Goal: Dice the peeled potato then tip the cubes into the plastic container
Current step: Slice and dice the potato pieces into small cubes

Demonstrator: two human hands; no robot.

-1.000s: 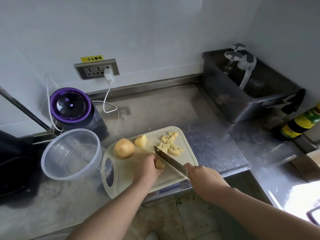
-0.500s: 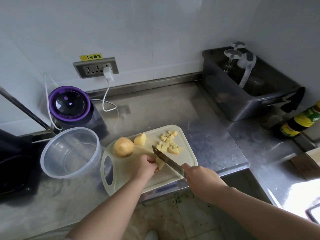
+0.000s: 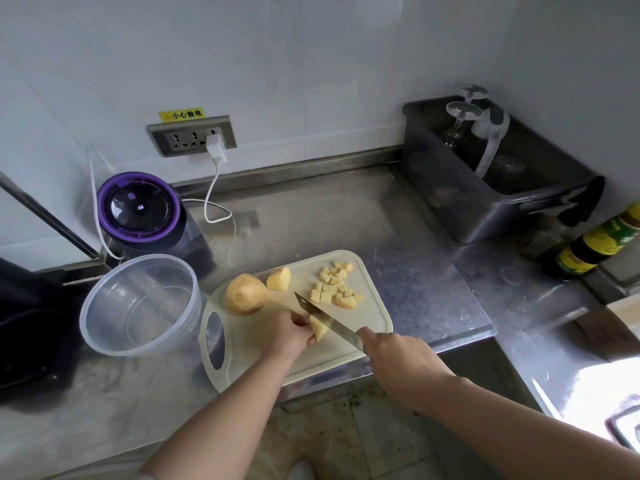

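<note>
A cream cutting board (image 3: 375, 322) lies on the steel counter. My left hand (image 3: 289, 332) pins a potato piece (image 3: 318, 328) on the board. My right hand (image 3: 391, 353) grips a knife (image 3: 327, 318) whose blade rests against that piece. A pile of potato cubes (image 3: 334, 284) sits at the board's far right. A whole round potato (image 3: 246, 294) and a cut chunk (image 3: 278, 278) lie at the board's far left. The clear plastic container (image 3: 140, 303) stands to the left of the board, with nothing in it.
A purple-lidded appliance (image 3: 138, 209) stands behind the container, its white cable (image 3: 216, 188) running to a wall socket. A dark bin (image 3: 485, 174) with glasses sits at the back right. Sauce bottles (image 3: 588, 245) stand at the right. The counter edge runs just under the board.
The knife has shifted a little along the potato piece under my left hand. The board, cubes and container stay where they were.
</note>
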